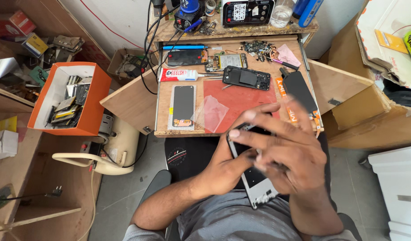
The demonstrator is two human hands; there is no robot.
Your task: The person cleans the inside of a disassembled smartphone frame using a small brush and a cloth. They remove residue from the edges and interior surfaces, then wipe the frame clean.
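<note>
I have a phone screen panel (254, 180) held over my lap, below the near edge of the worktop (163, 120). My left hand (223, 167) is clamped on its left long edge, thumb and fingers wrapped around the rim. My right hand (288, 149) lies across the face with fingers spread and blurred, so I cannot tell whether it grips the panel or only brushes it.

I judge the panel light, thin and stiff, but brittle: glass that will crack if it is flexed or pinched at a corner, and slick on the face. The long edges look like the safest hold, away from the bottom end where the connector parts show.

Room is tight. The near edge of the worktop sits just beyond my fingertips. On it, a second display (183, 105) lies near the front left corner, a clear film sheet (213, 112) sits on the red mat (241, 100) just beside it, and a black panel with an orange strip (299, 91) runs along the right edge. An opened phone body (246, 77) lies mid-worktop, a glue tube (178, 74) to its left. The orange box (87, 107) of parts stands well apart on the left. Open space is mainly over my lap.
</note>
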